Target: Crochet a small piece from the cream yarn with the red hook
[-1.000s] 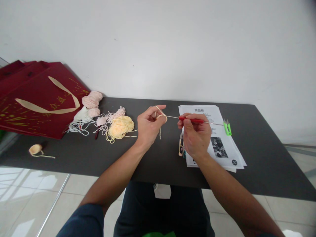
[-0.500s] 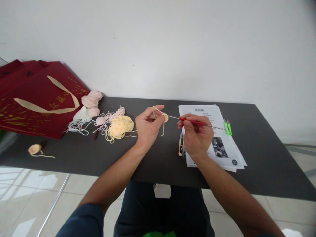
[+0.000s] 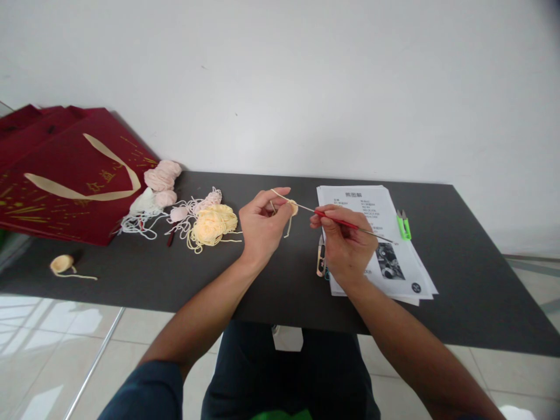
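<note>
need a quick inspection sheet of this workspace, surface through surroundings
surface: flat dark grey tabletop
job's things: red-handled metal crochet hook; small pale-yellow yarn piece
clutter: burgundy bags with cream ribbon handle; pale-pink yarn skein; round yellow yarn ball; cup-shaped cream yarn piece; printed white paper sheets; bright-green-handled metal snips
grippers: left hand pinches the yarn piece; right hand grips the hook
cables: nothing seen
surroundings: plain white wall, pale tiled floor

On the dark table point(image 3: 284, 291) sit red bags point(image 3: 65, 157), pink yarn point(image 3: 163, 175), white yarn point(image 3: 143, 203), yellow yarn point(image 3: 213, 225) — and, farther right, printed papers point(image 3: 387, 217).
</note>
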{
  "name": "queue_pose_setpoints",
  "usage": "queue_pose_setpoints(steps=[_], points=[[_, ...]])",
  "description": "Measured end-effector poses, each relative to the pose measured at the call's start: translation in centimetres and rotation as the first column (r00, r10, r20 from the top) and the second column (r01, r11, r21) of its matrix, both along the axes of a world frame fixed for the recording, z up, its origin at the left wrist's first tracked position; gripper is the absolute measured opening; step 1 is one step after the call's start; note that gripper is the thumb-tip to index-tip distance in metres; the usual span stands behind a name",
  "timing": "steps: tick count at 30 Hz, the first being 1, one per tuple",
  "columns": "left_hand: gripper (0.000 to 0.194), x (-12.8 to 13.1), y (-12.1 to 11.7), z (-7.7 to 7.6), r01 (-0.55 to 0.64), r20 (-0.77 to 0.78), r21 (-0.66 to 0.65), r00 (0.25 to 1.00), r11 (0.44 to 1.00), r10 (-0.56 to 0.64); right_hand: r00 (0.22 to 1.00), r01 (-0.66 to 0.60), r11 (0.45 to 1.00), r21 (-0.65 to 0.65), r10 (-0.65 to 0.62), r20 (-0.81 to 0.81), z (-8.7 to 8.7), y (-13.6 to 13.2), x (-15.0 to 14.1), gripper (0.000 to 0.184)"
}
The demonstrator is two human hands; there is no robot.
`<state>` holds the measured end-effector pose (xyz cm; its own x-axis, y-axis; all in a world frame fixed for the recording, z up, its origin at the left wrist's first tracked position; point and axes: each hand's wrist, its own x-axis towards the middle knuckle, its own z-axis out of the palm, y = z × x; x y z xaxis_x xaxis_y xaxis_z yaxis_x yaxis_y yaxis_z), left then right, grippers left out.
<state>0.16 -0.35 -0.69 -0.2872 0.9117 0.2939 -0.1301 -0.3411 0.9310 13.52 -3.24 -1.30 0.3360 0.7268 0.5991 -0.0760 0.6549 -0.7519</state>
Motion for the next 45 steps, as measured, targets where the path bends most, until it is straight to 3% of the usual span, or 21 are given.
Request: queue_pose_setpoints(steps=[8, 15, 20, 24, 27, 30, 34, 40, 43, 45], points=[[0.029, 0.0, 0.3, 0.2, 0.004, 0.076, -0.078, 0.997, 0.997, 0.001, 0.989, 0.027, 1.0, 0.001, -0.027, 0.147, -0.8, -0.6, 0.1, 0.021], [0.038, -0.1, 0.5, 0.7, 0.178, 0.308, -0.2, 0.945, 0.964, -0.111, 0.958, 0.038, 0.998, 0.041, -0.048, 0.282, -1.7, -0.3, 0.2, 0.033], [0.043, -0.4, 0.7, 1.4, 0.377, 0.469, -0.211, 0.848, 0.902, -0.245, 0.965, -0.054, 0.998, 0.018, 0.047, 0.257, -2.0, 0.0, 0.5, 0.037], [0.045, -0.8, 1.0, 1.4, 0.461, 0.522, -0.204, 0.798, 0.864, -0.303, 0.987, -0.125, 0.987, -0.101, 0.134, 0.087, -1.7, 0.2, 0.3, 0.025], [0.047, -1.0, 1.1, 1.3, 0.47, 0.46, -0.218, 0.822, 0.855, -0.335, 0.985, -0.168, 0.974, -0.155, 0.161, -0.057, -1.2, 0.8, 0.5, 0.015], [0.046, -1.1, 1.1, 1.2, 0.448, 0.336, -0.24, 0.871, 0.861, -0.359, 0.978, -0.201, 0.966, -0.163, 0.189, -0.082, -0.6, 1.5, 1.2, 0.009], [0.044, -1.3, 1.2, 0.9, 0.389, 0.18, -0.259, 0.919, 0.884, -0.351, 0.983, -0.161, 0.98, -0.113, 0.17, 0.071, 0.1, 1.7, 2.5, 0.01], [0.036, -1.1, 1.1, 0.3, 0.205, 0.012, -0.192, 0.978, 0.96, -0.207, 0.936, -0.038, 0.999, 0.022, 0.028, 0.352, 0.7, 0.7, 2.6, 0.011], [0.033, -1.0, 0.7, 0.2, 0.12, -0.167, -0.089, 0.977, 0.989, -0.133, 0.934, -0.011, 1.0, 0.014, 0.006, 0.357, 0.8, 0.3, 2.4, 0.014], [0.033, -1.0, 0.6, 0.3, 0.113, -0.252, -0.011, 0.961, 0.994, -0.112, 0.963, 0.001, 0.998, -0.056, 0.014, 0.27, 0.9, 0.2, 2.3, 0.012]])
